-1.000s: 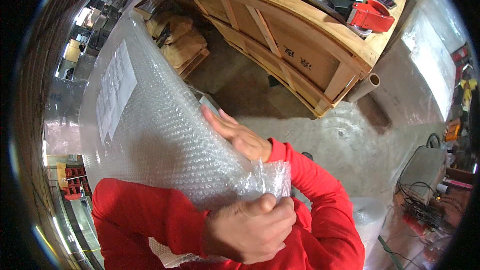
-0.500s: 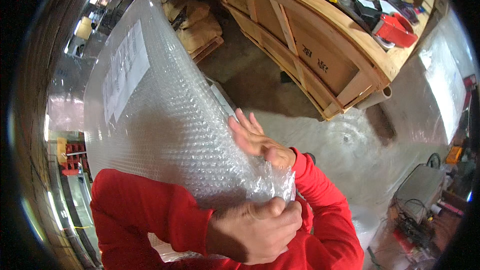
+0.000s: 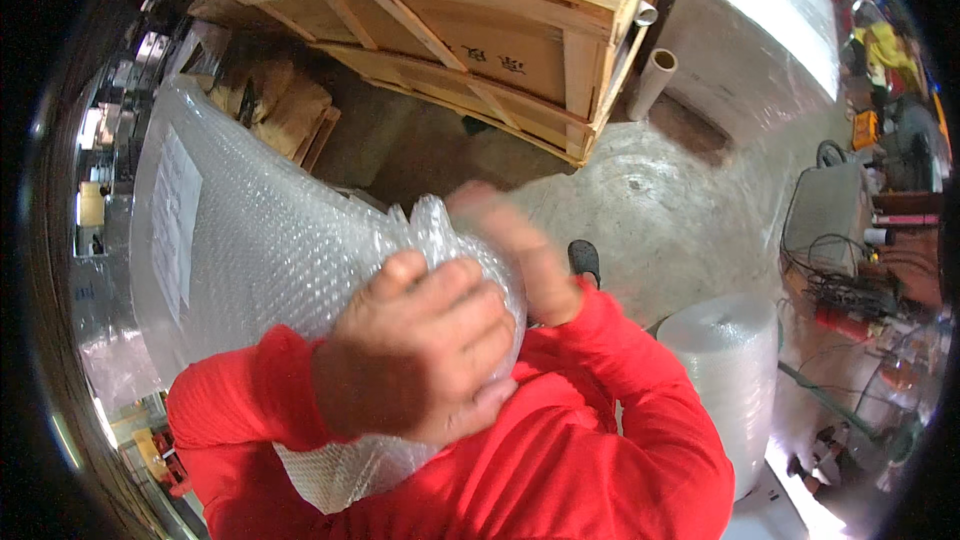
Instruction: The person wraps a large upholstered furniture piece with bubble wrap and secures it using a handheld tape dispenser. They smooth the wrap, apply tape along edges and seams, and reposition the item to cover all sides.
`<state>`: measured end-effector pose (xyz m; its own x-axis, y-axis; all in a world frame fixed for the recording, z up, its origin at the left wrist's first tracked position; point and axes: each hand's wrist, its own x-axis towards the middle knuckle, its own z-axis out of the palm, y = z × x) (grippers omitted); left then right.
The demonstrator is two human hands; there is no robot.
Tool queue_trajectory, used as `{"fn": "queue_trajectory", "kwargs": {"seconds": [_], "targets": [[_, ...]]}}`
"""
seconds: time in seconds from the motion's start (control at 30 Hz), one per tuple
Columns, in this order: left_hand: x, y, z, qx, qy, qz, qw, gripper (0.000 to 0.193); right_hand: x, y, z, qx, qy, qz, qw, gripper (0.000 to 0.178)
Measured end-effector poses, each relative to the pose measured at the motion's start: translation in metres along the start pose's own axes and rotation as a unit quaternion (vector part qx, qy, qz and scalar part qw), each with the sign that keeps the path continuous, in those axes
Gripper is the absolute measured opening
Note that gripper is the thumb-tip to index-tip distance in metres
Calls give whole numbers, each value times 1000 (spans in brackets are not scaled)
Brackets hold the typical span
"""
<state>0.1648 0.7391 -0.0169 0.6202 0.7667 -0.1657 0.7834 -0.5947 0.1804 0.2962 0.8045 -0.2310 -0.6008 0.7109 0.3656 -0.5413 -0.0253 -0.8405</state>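
A tall, bulky thing wrapped in clear bubble wrap leans across my left side, with a white paper sheet beneath or on the film. What lies inside cannot be made out. My left hand is curled over the near end of the wrap, its fingers bent round the bunched film. At the right side of that end, my right hand is close against the wrap. Motion smears its fingers, so their grip is unclear. Crumpled film stands up between both hands.
A wooden crate stands ahead, with a cardboard tube beside it. A bubble wrap roll stands at my right, near a grey case and tangled cables. A dark shoe shows on the concrete floor.
The view has swung right, bringing the bubble wrap roll into fuller sight. My left hand has moved from the wrap's lower corner onto its end; my right hand has shifted along the edge.
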Motion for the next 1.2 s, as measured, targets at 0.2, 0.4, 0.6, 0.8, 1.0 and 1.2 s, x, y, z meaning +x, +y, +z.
{"fn": "queue_trajectory", "kwargs": {"seconds": [0.2,0.4,0.6,0.8,1.0,1.2], "targets": [[-3,16,-14,69,-48,0,996,51,-7,7,28,254,-115,123,952,82],[-84,82,-4,13,-10,-108,994,87,29,-27,-50,-168,-67,97,979,82],[-180,153,34,-16,117,-444,888,91,201,-92,-245,-703,156,25,693,60],[-236,238,87,64,119,-634,761,76,388,-40,-273,-789,30,-46,612,62],[-271,299,168,234,183,-775,558,73,440,18,-203,-801,40,-77,592,59],[-276,288,244,337,330,-788,396,84,383,-4,-113,-715,97,-196,664,57]]}}
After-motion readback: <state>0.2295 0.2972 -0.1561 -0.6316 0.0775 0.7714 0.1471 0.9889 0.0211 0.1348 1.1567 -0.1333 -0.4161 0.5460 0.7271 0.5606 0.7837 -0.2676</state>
